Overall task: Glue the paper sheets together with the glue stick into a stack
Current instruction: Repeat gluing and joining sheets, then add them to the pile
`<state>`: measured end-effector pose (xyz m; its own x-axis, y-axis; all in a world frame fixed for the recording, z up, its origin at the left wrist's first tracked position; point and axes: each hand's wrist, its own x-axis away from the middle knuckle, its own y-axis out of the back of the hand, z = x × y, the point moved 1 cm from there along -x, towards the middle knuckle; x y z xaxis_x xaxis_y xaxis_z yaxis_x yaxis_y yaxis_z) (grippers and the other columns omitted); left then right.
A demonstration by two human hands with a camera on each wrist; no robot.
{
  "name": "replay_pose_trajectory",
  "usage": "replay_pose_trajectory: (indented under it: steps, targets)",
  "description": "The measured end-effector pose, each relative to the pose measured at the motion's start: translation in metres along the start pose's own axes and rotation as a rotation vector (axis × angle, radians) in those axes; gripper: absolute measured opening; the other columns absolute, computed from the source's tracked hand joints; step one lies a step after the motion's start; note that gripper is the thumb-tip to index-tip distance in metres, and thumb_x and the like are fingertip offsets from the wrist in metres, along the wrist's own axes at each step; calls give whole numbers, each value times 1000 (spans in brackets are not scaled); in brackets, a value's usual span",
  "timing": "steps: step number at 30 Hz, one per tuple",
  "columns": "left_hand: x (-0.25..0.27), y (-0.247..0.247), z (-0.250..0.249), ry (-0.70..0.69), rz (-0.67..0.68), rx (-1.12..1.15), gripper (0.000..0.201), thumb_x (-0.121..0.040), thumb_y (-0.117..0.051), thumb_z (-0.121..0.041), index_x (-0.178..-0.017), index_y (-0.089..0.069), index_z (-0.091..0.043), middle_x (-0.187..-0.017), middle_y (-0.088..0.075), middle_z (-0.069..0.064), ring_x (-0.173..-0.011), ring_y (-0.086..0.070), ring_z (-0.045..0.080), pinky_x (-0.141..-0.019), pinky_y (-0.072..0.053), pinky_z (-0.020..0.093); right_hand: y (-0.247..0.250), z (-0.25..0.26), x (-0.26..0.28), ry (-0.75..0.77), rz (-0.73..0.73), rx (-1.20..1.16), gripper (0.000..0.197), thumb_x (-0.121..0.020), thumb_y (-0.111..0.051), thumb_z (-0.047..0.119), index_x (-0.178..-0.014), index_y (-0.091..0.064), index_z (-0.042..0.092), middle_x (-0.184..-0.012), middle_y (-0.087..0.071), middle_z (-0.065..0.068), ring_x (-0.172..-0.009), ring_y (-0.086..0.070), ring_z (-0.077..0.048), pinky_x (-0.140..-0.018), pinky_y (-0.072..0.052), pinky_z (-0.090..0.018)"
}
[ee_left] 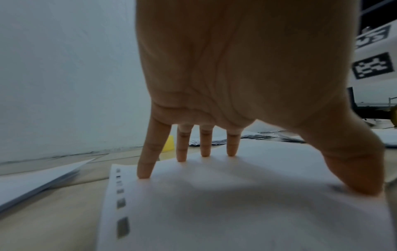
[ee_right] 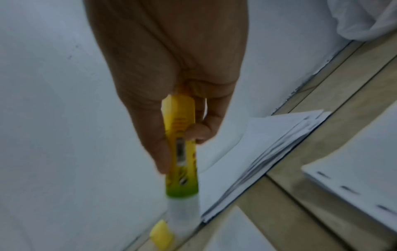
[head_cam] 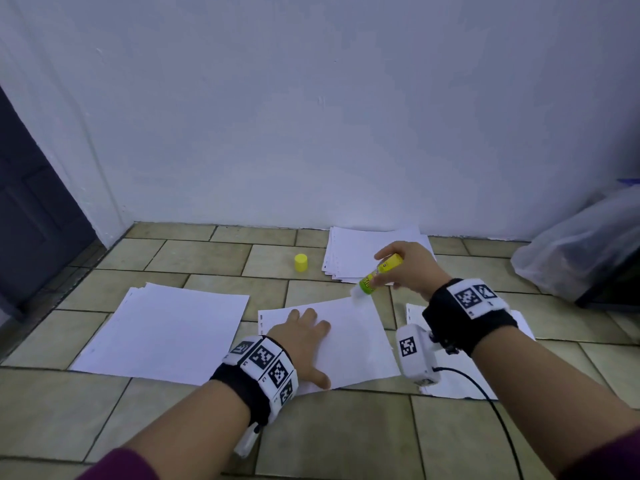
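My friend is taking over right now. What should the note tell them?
Left hand: flat, fingers spread, pressing the middle sheet to the floor.
Right hand: grips the uncapped glue stick, tip at the sheet's far right corner.
Yellow cap stands on the tiles. More paper: left pile, far pile.
Left to do: glue this sheet, stack it, repeat, recap.

Sheets spread across the floor (head_cam: 194, 258) before me.
Cap (head_cam: 301, 262) stands behind the middle sheet (head_cam: 356, 344), between left pile (head_cam: 166, 330) and far pile (head_cam: 360, 251).
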<state>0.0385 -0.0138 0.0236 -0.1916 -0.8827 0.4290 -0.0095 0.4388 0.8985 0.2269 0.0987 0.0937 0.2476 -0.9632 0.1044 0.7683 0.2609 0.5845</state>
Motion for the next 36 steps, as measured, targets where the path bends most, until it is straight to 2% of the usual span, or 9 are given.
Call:
replay_pose_trajectory:
  steps: [2, 4, 11, 16, 25, 30, 32, 34, 36]
  targets:
    - [-2, 0, -2, 8, 25, -11, 99, -71, -71, -60, -148, -14, -33, -148, -16, 5, -137, -15, 29, -99, -44, 48, -2, -8, 3, 59, -104, 84, 34, -63, -83, 5, -85, -62, 20, -97, -63, -4, -81, -56, -16, -57, -41, -15]
    - [-4, 1, -3, 17, 44, -35, 102, -72, -69, -61, -150, -7, -39, -149, -11, 7, -139, -10, 32, -101, -42, 49, -8, -13, 7, 93, -94, 178, 29, -70, -77, 5, -87, -58, 18, -90, -61, -2, -78, -53, -14, -56, -36, -12]
    - [-5, 0, -3, 29, 68, -56, 104, -73, -67, -62, -150, -1, -42, -151, -8, 8, -141, -5, 34, -104, -39, 51, -31, -8, 6, 154, 65, 363, 25, -81, -67, 3, -93, -51, 18, -97, -61, -8, -90, -55, -23, -70, -43, -26]
    - [-6, 0, -4, 30, 67, -63, 104, -73, -67, -63, -150, -1, -42, -152, -8, 8, -141, -6, 33, -104, -39, 51, -30, -4, 10, 168, 159, 541, 24, -83, -66, 8, -103, -55, 15, -93, -52, -2, -85, -47, -18, -55, -33, -18]
    - [-6, 5, -2, 14, 81, -75, 104, -72, -69, -63, -150, -3, -43, -152, -8, 8, -141, -6, 34, -105, -39, 48, -17, -14, 53, 245, 336, 628, 28, -80, -68, 6, -90, -48, 23, -86, -53, 6, -81, -48, -12, -57, -34, -12]
    - [-7, 13, -1, 20, 123, -136, 90, -85, -63, -51, -151, -3, -43, -152, -8, 8, -141, -9, 33, -101, -43, 46, -8, -18, 64, 187, 447, 665, 31, -79, -72, 13, -91, -48, 28, -94, -56, 3, -89, -55, -18, -71, -48, -27]
    - [-5, 14, 0, 15, 149, -174, 79, -93, -55, -39, -151, -1, -42, -153, -8, 9, -141, -10, 34, -101, -43, 45, 2, -19, 64, 140, 450, 582, 36, -74, -78, 15, -96, -51, 25, -92, -56, 5, -83, -56, -15, -68, -48, -25]
    - [-3, 16, 2, 14, 162, -222, 76, -97, -51, -28, -151, 1, -41, -154, -7, 11, -140, -13, 33, -103, -40, 41, 15, -21, 61, 43, 371, 288, 39, -70, -83, 9, -94, -53, 15, -86, -62, 0, -71, -63, -14, -61, -52, -25]
    - [-1, 18, 3, 16, 166, -248, 77, -96, -53, -28, -152, 0, -39, -153, -11, 13, -137, -23, 33, -104, -37, 41, 28, -21, 55, -4, 244, 39, 33, -70, -82, 5, -86, -54, 9, -78, -68, -8, -63, -66, -16, -54, -53, -24]
